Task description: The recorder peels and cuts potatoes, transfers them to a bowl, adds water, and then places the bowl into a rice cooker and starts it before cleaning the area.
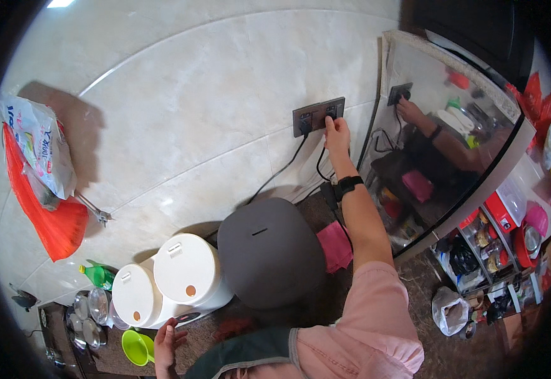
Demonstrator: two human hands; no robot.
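Note:
My right hand (337, 137) reaches up to a dark double wall socket (319, 117). Its fingers grip a black plug (331, 115) at the right-hand outlet, and a black cord (319, 166) hangs below it. How far the plug sits in the outlet is hidden by the fingers. Another black plug (305, 127) is in the left outlet. My left hand (165, 343), fingers apart and holding nothing, hovers low beside a white twin-lidded appliance (188, 270) and a lime-green dipper (137, 348). A dark grey rounded appliance (271, 253) stands between my hands.
A glossy-fronted cabinet (446, 137) rises close to my right arm, reflecting it. Pink cloth (336, 246) lies beside the grey appliance. Glass jars (86, 322) and a green bottle (98, 277) stand left. Bags (43, 151) hang on the wall. Shelves (486, 241) hold jars at right.

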